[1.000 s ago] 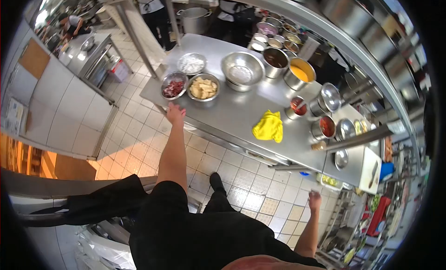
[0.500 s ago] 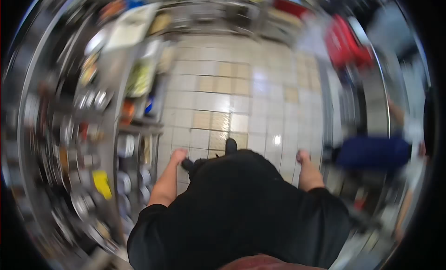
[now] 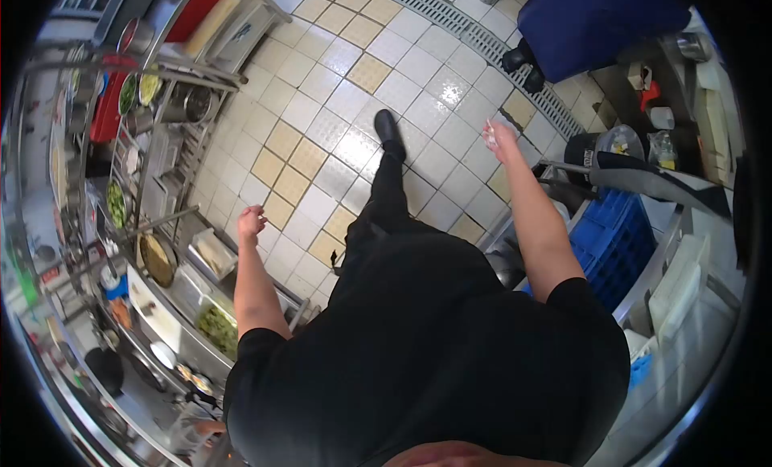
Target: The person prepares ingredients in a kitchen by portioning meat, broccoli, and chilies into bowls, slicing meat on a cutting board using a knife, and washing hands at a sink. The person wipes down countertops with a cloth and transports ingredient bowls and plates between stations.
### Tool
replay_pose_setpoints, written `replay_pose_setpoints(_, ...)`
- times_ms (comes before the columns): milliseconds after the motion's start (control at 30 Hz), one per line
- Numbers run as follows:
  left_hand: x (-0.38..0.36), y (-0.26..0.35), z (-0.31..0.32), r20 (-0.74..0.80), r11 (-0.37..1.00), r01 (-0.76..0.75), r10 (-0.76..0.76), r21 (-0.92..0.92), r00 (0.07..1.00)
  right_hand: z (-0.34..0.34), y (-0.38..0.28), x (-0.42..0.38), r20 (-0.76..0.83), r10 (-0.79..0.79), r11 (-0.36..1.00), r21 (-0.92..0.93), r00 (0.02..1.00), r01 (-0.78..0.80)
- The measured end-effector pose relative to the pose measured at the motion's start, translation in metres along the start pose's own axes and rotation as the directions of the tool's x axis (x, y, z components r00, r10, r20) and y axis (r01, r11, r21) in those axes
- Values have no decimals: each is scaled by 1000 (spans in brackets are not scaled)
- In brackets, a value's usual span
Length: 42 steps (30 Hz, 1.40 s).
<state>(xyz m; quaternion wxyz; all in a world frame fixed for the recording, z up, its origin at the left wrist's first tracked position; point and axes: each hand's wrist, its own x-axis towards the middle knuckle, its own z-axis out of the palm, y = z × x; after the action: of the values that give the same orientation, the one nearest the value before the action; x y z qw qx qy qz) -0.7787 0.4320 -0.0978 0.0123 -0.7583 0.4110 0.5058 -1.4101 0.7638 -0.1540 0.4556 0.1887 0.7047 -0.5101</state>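
Observation:
My left hand point(image 3: 251, 222) hangs over the tiled floor on the left, its fingers loosely curled and slightly apart with nothing visible in them. It is nearest the steel prep counter, where a tray of chopped greens point(image 3: 215, 329) sits. Out on the right, my right hand point(image 3: 502, 141) is held away from my body, fingers bent around a small white scrap point(image 3: 490, 134), too small to identify. Neither hand touches a counter or rack.
A dark shoe point(image 3: 388, 126) of mine is on the tiles. A floor drain point(image 3: 474, 45) runs along the upper right, beside a person in dark blue clothing point(image 3: 599, 29). Blue crates point(image 3: 615, 246) stand by my right arm. A steel shelf point(image 3: 173, 117) with food containers lines the left.
My view has turned right and moved along the aisle. The drain, crates and dark blue-clothed person now show more clearly. My right arm reaches further out, with a white scrap visible in that hand.

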Motion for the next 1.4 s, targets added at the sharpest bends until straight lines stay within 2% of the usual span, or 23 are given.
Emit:
replay_pose_setpoints(133, 49, 124, 100, 162, 998, 43, -50, 50, 986, 78, -99, 88, 122, 81, 977, 186, 989, -103)
replay_pose_setpoints(200, 73, 191, 143, 252, 933, 88, -183, 348, 950, 109, -152, 122, 152, 100, 964, 229, 983, -133)
replay_pose_setpoints(233, 75, 234, 168, 293, 906, 31, -168, 422, 941, 133, -185, 125, 142, 126, 956, 246, 982, -158)
replay_pose_setpoints(300, 94, 330, 220, 399, 797, -235, -8, 556, 917, 168, -244, 151, 183, 141, 935, 298, 973, -192)
replay_pose_setpoints(400, 88, 482, 289, 500, 838, -388, 165, 384, 850, 203, -328, 196, 284, 116, 902, 371, 952, -220)
replay_pose_setpoints(533, 94, 648, 354, 491, 880, -415, 263, 231, 830, 254, -478, 261, 360, -2, 898, 411, 933, -156)
replay_pose_setpoints(633, 152, 705, 391, 444, 877, -423, 293, 226, 846, 286, -612, 318, 437, -164, 874, 480, 884, -75)
replay_pose_setpoints(700, 176, 710, 405, 365, 912, -323, 219, 252, 905, 303, -704, 355, 480, -242, 838, 542, 843, -68)
replay_pose_setpoints(767, 184, 720, 419, 317, 962, -201, 135, 183, 939, 310, -817, 377, 461, -390, 789, 614, 797, 31)
replay_pose_setpoints(833, 213, 710, 429, 396, 942, -83, -57, 326, 916, 307, -929, 397, 380, -437, 753, 650, 815, 102)
replay_pose_setpoints(867, 206, 724, 437, 328, 883, 35, -211, 468, 921, 304, -982, 415, 352, -499, 707, 694, 792, 138)
replay_pose_setpoints(900, 219, 725, 439, 361, 888, 96, -279, 449, 890, 300, -1032, 438, 317, -557, 654, 737, 768, 169)
replay_pose_setpoints(933, 220, 733, 445, 333, 890, 75, -245, 449, 911, 293, -1079, 464, 250, -585, 614, 759, 772, 219)
replay_pose_setpoints(967, 259, 713, 447, 407, 906, 60, -247, 420, 879, 283, -1126, 490, 182, -611, 571, 776, 771, 269)
replay_pose_setpoints(1000, 252, 752, 449, 486, 879, -91, -170, 468, 857, 266, -1166, 519, 93, -625, 512, 799, 775, 316)
replay_pose_setpoints(1067, 233, 834, 451, 625, 768, -395, -10, 504, 780, 214, -1238, 594, 46, -683, 445, 818, 729, 365)
replay_pose_setpoints(1133, 262, 903, 485, 535, 841, -230, -81, 490, 841, 133, -1285, 659, -108, -654, 349, 835, 748, 426)
replay_pose_setpoints(1167, 297, 930, 504, 437, 858, -79, -177, 508, 882, 95, -1302, 653, -245, -652, 365, 728, 718, 580)
replay_pose_setpoints(1200, 293, 982, 521, 345, 921, 19, -165, 390, 924, 39, -1320, 698, -360, -610, 328, 696, 706, 639)
replay_pose_setpoints(1233, 291, 1029, 531, 351, 946, -52, -68, 320, 934, 17, -1333, 669, -600, -309, 335, 657, 738, 675)
replay_pose_setpoints(1333, 302, 1145, 562, 348, 974, -177, 118, 140, 930, -80, -1355, 664, -747, -157, 294, 588, 645, 753)
replay_pose_setpoints(1367, 300, 1179, 575, 353, 972, -213, 164, 104, 921, -102, -1363, 652, -791, -112, 308, 548, 602, 778)
replay_pose_setpoints(1400, 296, 1203, 585, 358, 966, -232, 179, 110, 917, -117, -1371, 641, -815, -109, 398, 489, 569, 777)
